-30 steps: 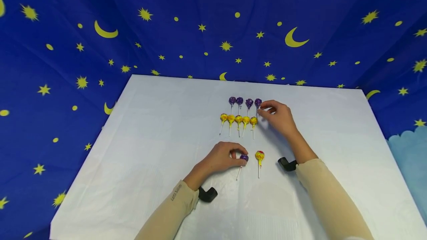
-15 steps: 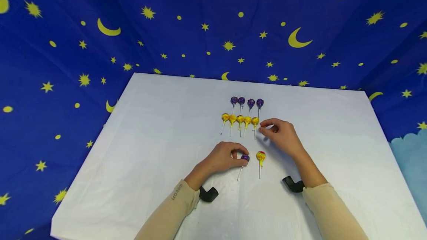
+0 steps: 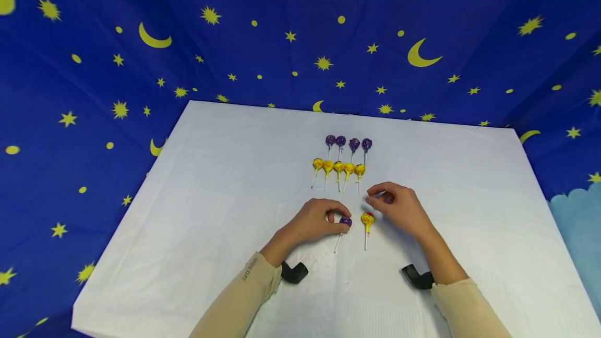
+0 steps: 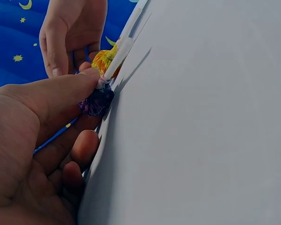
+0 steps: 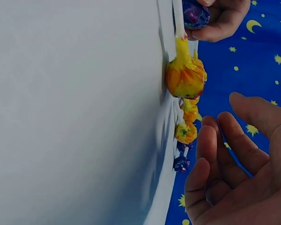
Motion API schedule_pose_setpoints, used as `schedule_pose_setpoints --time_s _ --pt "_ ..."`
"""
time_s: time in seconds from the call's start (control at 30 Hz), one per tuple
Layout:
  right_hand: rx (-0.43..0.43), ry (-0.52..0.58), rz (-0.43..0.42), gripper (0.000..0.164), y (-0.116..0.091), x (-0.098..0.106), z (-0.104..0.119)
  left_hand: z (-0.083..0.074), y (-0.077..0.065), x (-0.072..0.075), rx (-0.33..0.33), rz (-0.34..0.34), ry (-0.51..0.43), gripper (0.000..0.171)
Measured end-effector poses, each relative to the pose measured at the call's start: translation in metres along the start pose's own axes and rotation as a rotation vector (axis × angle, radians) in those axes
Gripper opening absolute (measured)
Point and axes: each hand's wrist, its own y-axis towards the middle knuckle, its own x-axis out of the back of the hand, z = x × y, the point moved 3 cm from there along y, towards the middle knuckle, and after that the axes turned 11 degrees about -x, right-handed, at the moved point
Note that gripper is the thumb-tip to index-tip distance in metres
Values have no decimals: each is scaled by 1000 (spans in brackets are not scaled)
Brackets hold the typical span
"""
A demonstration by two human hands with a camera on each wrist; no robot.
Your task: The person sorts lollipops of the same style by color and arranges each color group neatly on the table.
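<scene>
With thumb and fingers, my left hand (image 3: 316, 221) pinches the purple-wrapped head of a lollipop (image 3: 346, 221); its white stick points toward me. Just right of it lies a yellow lollipop (image 3: 368, 219) with a red patch, apart from both hands. My right hand (image 3: 399, 207) hovers above and right of that yellow lollipop, fingers loosely bent and holding nothing. In the right wrist view a gap separates the right hand (image 5: 243, 164) from the yellow lollipop (image 5: 186, 77). The left wrist view has the thumb lying over the neck of the purple lollipop (image 4: 97, 99).
Farther back on the white table (image 3: 225, 171) is a row of several yellow lollipops (image 3: 339, 167). Behind them several purple lollipops (image 3: 354, 144) form another row, their sticks reaching toward the yellow heads. A blue cloth (image 3: 263, 51) with stars and moons hangs around the table.
My right hand has drawn back from the rightmost purple lollipop in the far row toward the single yellow one. The left hand has stayed on its purple lollipop.
</scene>
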Motion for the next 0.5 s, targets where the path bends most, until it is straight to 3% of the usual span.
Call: schedule_pose_setpoints --time_s 0.5 --pt "-6 -17 30 26 -19 -8 -6 -3 0 0 9 -1 12 25"
